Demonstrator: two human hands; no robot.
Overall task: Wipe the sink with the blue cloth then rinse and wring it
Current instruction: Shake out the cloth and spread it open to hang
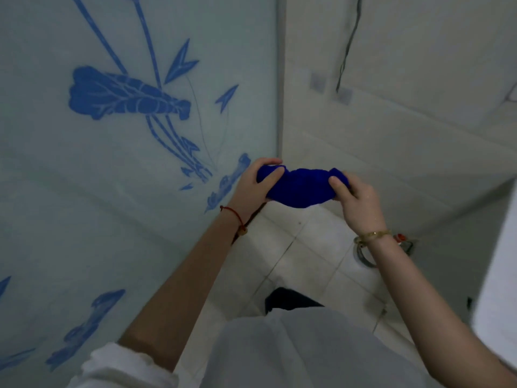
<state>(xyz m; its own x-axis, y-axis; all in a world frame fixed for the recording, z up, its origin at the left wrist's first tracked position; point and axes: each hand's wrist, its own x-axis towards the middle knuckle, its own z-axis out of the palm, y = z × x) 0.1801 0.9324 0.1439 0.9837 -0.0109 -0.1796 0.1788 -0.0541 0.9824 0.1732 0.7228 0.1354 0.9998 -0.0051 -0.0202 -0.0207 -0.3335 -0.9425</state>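
My two hands hold one blue cloth [299, 189] between them, out in front of my chest above the tiled floor [302, 247]. My left hand [251, 186] curls around its left end, my right hand [355, 197] pinches the right end, and the bunched cloth sags between. Both forearms reach forward, one bracelet on each wrist. The frosted panel [112, 163] with blue flowers stands at my left.

Counted: one bunched deep-blue cloth [299, 189]; two hands, left [253, 184] and right [356, 201]; one red string bracelet [233, 217]; one golden bead bracelet [373, 236]; one frosted glass panel with blue lotus print [112, 135]; one round metal floor drain [363, 254].
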